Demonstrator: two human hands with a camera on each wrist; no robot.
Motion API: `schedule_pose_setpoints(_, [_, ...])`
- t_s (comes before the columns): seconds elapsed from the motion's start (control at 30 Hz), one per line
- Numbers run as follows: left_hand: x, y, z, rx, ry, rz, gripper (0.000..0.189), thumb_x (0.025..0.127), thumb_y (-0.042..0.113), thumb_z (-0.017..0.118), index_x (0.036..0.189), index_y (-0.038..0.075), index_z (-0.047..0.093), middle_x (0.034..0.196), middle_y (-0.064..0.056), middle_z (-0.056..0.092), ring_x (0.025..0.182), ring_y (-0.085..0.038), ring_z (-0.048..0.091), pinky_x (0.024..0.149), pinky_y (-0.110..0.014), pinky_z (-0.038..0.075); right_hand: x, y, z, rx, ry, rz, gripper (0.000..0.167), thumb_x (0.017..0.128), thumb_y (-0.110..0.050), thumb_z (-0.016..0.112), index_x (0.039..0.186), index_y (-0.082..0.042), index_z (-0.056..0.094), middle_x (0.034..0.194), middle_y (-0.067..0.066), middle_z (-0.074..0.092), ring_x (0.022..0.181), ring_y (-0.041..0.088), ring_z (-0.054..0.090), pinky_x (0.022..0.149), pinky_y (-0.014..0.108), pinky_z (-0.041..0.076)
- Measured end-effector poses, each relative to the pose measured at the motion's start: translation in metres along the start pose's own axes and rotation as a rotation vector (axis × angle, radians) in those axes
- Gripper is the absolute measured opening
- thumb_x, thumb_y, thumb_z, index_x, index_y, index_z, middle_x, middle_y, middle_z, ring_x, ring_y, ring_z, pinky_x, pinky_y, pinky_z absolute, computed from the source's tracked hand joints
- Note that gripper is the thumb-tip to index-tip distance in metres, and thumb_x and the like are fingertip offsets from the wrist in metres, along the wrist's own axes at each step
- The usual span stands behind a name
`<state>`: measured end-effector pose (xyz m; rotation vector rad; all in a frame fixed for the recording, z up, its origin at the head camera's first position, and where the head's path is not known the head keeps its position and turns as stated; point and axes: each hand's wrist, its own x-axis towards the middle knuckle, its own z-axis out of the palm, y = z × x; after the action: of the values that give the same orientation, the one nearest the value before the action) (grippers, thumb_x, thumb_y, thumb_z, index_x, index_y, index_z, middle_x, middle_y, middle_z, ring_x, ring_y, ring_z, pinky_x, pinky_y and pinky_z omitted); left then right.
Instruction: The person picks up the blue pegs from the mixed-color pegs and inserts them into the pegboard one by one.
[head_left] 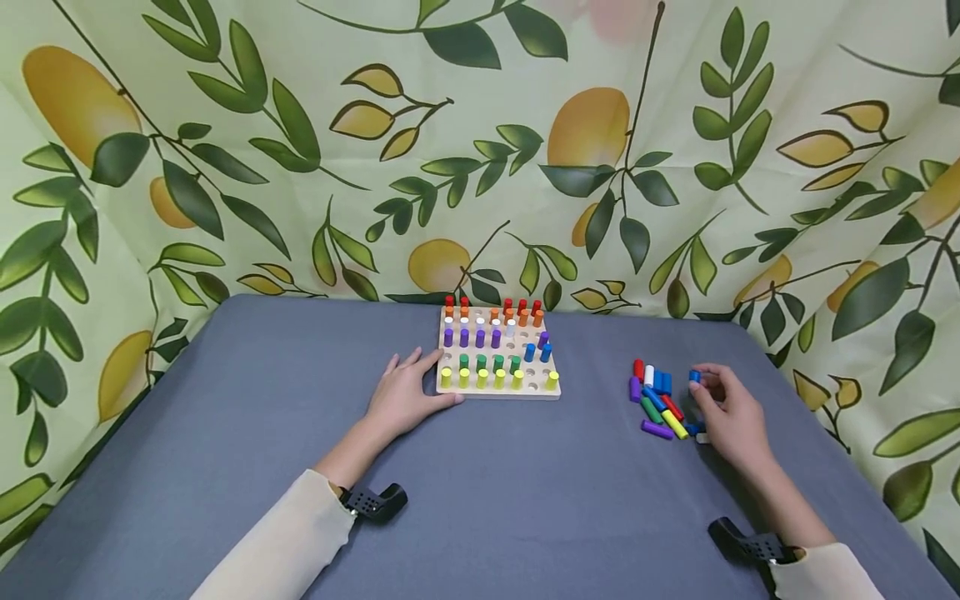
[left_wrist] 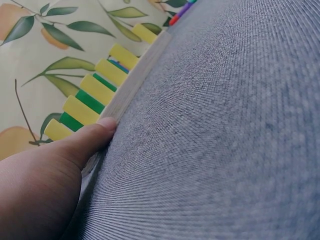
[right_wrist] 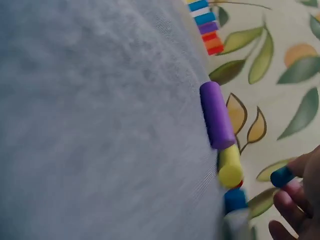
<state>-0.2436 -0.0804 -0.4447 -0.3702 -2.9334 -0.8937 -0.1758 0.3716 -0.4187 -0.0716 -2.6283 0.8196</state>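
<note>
At the front left corner of a wooden pegboard [head_left: 498,395], my left hand [head_left: 402,395] has its thumb against the front edge and its index finger by the left side. Rows of red, orange, white, purple, blue, green and yellow pegs stand in the board, with some holes unfilled. In the left wrist view the straight thumb [left_wrist: 95,137] touches the board's side. My right hand [head_left: 729,414] pinches a blue peg [head_left: 695,376] between thumb and fingers, raised over the right edge of a loose peg pile. The right wrist view shows this blue peg's end [right_wrist: 281,177] sticking out from the fingertips.
Loose pegs lie to the right of the board, among them a purple peg [head_left: 657,429], a yellow peg [head_left: 674,424], a green peg [head_left: 651,409] and a white peg [head_left: 648,376]. A grey cloth [head_left: 480,500] covers the table. Behind hangs a leaf-patterned curtain [head_left: 480,100].
</note>
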Motion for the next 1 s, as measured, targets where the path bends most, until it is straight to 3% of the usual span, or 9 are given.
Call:
schedule_pose_setpoints(0.13, [-0.004, 0.000, 0.004, -0.010, -0.004, -0.015, 0.090, 0.080, 0.058, 0.079, 0.152, 0.013, 0.048, 0.156, -0.018, 0.047, 0.151, -0.036, 0.036, 0.128, -0.059, 0.015, 0.010, -0.024, -0.001, 0.018, -0.016, -0.062, 0.033, 0.106, -0.025, 0.053, 0.132, -0.005, 0.055, 0.110, 0.018, 0.065, 0.096, 0.013, 0.058, 0.071, 0.000, 0.037])
schedule_pose_setpoints(0.27, [-0.007, -0.001, 0.007, -0.021, -0.004, -0.021, 0.089, 0.080, 0.058, 0.079, 0.151, 0.013, 0.049, 0.156, -0.018, 0.047, 0.151, -0.036, 0.036, 0.127, -0.060, 0.016, 0.019, -0.056, 0.004, 0.058, -0.032, -0.135, 0.031, 0.106, -0.024, 0.052, 0.131, -0.006, 0.054, 0.111, 0.017, 0.065, 0.104, 0.029, 0.061, 0.075, 0.011, 0.042])
schedule_pose_setpoints(0.37, [-0.007, -0.002, 0.008, -0.024, 0.006, -0.014, 0.089, 0.080, 0.057, 0.079, 0.151, 0.013, 0.049, 0.155, -0.018, 0.048, 0.151, -0.036, 0.037, 0.128, -0.060, 0.015, 0.026, -0.082, 0.009, 0.099, -0.034, -0.176, 0.030, 0.106, -0.025, 0.052, 0.131, -0.008, 0.055, 0.111, 0.014, 0.066, 0.102, 0.015, 0.060, 0.076, 0.020, 0.044])
schedule_pose_setpoints(0.5, [-0.004, -0.003, 0.005, -0.020, 0.012, -0.004, 0.089, 0.080, 0.057, 0.079, 0.151, 0.013, 0.049, 0.155, -0.017, 0.048, 0.151, -0.036, 0.036, 0.128, -0.059, 0.015, 0.038, -0.112, 0.015, 0.167, -0.035, -0.217, 0.030, 0.106, -0.026, 0.053, 0.132, -0.010, 0.055, 0.113, 0.013, 0.067, 0.100, 0.010, 0.058, 0.075, 0.023, 0.045])
schedule_pose_setpoints(0.57, [-0.003, -0.002, 0.004, -0.018, 0.011, -0.002, 0.089, 0.080, 0.057, 0.079, 0.151, 0.013, 0.049, 0.155, -0.017, 0.048, 0.151, -0.036, 0.036, 0.128, -0.059, 0.015, 0.044, -0.124, 0.017, 0.194, -0.046, -0.227, 0.032, 0.106, -0.027, 0.052, 0.133, -0.009, 0.054, 0.115, 0.013, 0.066, 0.103, 0.020, 0.060, 0.077, 0.028, 0.047])
schedule_pose_setpoints(0.73, [-0.001, -0.001, 0.002, -0.012, 0.002, -0.005, 0.089, 0.080, 0.058, 0.079, 0.151, 0.014, 0.049, 0.156, -0.017, 0.047, 0.151, -0.036, 0.036, 0.128, -0.059, 0.015, 0.056, -0.149, 0.022, 0.253, -0.077, -0.237, 0.032, 0.107, -0.025, 0.051, 0.133, -0.006, 0.052, 0.115, 0.016, 0.064, 0.108, 0.029, 0.061, 0.090, 0.045, 0.051])
schedule_pose_setpoints(0.93, [0.000, -0.001, 0.002, -0.003, 0.005, 0.000, 0.090, 0.080, 0.058, 0.079, 0.151, 0.014, 0.049, 0.156, -0.018, 0.047, 0.151, -0.036, 0.036, 0.128, -0.059, 0.015, 0.067, -0.176, 0.026, 0.303, -0.098, -0.255, 0.030, 0.106, -0.021, 0.054, 0.131, -0.004, 0.052, 0.113, 0.017, 0.063, 0.107, 0.030, 0.060, 0.091, 0.045, 0.050])
schedule_pose_setpoints(1.0, [0.000, 0.000, 0.002, -0.003, 0.005, 0.001, 0.089, 0.080, 0.058, 0.079, 0.151, 0.014, 0.049, 0.156, -0.018, 0.047, 0.151, -0.036, 0.036, 0.128, -0.059, 0.015, 0.070, -0.184, 0.028, 0.320, -0.104, -0.255, 0.030, 0.105, -0.019, 0.055, 0.131, -0.004, 0.052, 0.114, 0.017, 0.062, 0.109, 0.031, 0.060, 0.096, 0.048, 0.051])
